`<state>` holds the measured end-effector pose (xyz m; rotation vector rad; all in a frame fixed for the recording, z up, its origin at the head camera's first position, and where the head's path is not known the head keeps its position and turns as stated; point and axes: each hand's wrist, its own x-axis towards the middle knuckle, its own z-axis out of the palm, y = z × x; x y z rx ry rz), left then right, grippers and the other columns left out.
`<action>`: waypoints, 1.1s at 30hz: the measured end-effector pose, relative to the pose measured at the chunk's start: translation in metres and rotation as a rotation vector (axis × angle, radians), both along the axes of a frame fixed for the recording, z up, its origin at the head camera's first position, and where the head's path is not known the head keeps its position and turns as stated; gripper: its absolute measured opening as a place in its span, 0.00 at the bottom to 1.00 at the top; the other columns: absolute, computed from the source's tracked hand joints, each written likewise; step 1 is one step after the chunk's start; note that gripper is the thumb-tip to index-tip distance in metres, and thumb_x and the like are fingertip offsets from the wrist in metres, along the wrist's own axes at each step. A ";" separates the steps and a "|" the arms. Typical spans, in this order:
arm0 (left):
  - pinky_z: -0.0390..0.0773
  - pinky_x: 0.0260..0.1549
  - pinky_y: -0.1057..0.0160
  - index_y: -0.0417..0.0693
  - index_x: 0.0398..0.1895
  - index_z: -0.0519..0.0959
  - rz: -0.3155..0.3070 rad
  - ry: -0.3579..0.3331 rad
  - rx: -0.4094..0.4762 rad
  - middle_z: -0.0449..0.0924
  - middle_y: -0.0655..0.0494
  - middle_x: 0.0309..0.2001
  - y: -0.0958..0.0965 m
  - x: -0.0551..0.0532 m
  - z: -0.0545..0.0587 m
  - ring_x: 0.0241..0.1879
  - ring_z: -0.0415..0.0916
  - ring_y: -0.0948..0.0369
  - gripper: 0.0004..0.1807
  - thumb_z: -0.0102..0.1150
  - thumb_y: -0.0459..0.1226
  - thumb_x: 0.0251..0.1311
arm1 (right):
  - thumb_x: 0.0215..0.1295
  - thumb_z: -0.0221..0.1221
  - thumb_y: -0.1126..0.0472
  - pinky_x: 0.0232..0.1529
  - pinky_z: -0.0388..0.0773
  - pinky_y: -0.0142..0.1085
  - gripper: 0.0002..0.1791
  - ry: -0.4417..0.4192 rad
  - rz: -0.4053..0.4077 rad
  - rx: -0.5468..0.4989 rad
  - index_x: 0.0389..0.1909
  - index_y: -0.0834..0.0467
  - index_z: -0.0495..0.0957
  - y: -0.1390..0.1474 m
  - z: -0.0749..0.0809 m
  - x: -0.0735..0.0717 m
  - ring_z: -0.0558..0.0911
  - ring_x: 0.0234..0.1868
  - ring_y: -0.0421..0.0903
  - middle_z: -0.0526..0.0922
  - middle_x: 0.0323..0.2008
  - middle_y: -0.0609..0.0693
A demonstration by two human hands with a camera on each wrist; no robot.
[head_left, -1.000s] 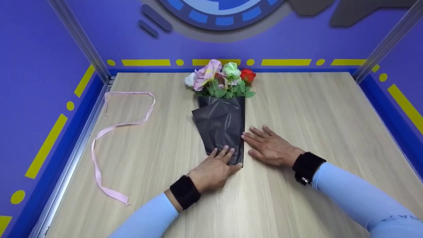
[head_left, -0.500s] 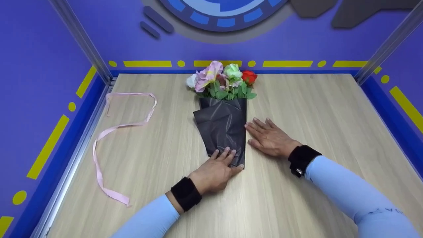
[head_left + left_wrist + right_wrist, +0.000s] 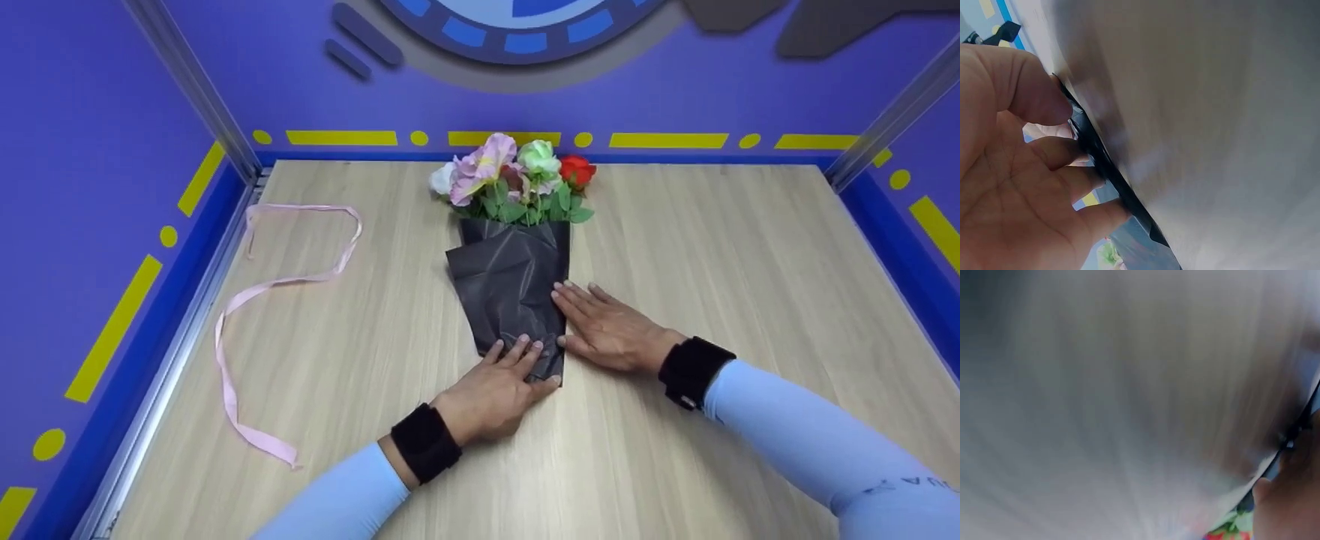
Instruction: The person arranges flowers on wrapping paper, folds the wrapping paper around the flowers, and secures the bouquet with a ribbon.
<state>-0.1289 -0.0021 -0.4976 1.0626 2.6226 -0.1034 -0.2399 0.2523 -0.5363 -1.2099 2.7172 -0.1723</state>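
A bouquet of flowers (image 3: pixel 517 176) in pink, pale green, white and red lies on the table, its stems wrapped in black paper (image 3: pixel 506 277). My left hand (image 3: pixel 491 397) presses the narrow lower end of the wrap with spread, straight fingers. In the left wrist view, the fingertips of the left hand (image 3: pixel 1027 169) rest on the black paper (image 3: pixel 1112 171) low over the table. My right hand (image 3: pixel 615 330) lies along the right edge of the wrap, fingers extended and fingertips on the paper. Part of that hand (image 3: pixel 1292 495) shows blurred in the right wrist view.
A pink ribbon (image 3: pixel 225 360) lies in a loose S-curve on the left of the wooden table (image 3: pixel 675 465). Purple panels with yellow marks enclose the back and both sides. A metal rail (image 3: pixel 172 360) runs along the left edge.
My right hand first slid up beside the wrap's right edge, then came back down and inward, its fingertips now over the paper. The left hand has stayed on the lower end.
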 end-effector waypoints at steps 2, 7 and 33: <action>0.57 0.78 0.40 0.71 0.82 0.61 0.002 0.007 -0.002 0.50 0.42 0.84 -0.001 0.000 0.000 0.84 0.46 0.44 0.33 0.48 0.40 0.77 | 0.82 0.43 0.39 0.83 0.45 0.57 0.43 -0.009 -0.002 -0.006 0.84 0.63 0.47 -0.003 0.000 0.001 0.50 0.85 0.56 0.47 0.85 0.60; 0.58 0.78 0.41 0.72 0.82 0.61 0.010 0.003 -0.007 0.49 0.42 0.84 -0.003 -0.001 0.000 0.84 0.46 0.45 0.32 0.48 0.41 0.77 | 0.83 0.42 0.38 0.83 0.41 0.58 0.43 -0.045 -0.062 0.002 0.84 0.62 0.45 -0.007 0.001 -0.010 0.49 0.85 0.55 0.47 0.85 0.58; 0.60 0.78 0.41 0.71 0.82 0.61 -0.004 -0.008 -0.015 0.50 0.43 0.84 0.003 -0.002 0.003 0.84 0.47 0.45 0.32 0.47 0.40 0.77 | 0.84 0.34 0.39 0.82 0.35 0.63 0.40 -0.042 -0.264 0.080 0.85 0.57 0.45 -0.013 0.009 -0.075 0.44 0.86 0.57 0.48 0.85 0.55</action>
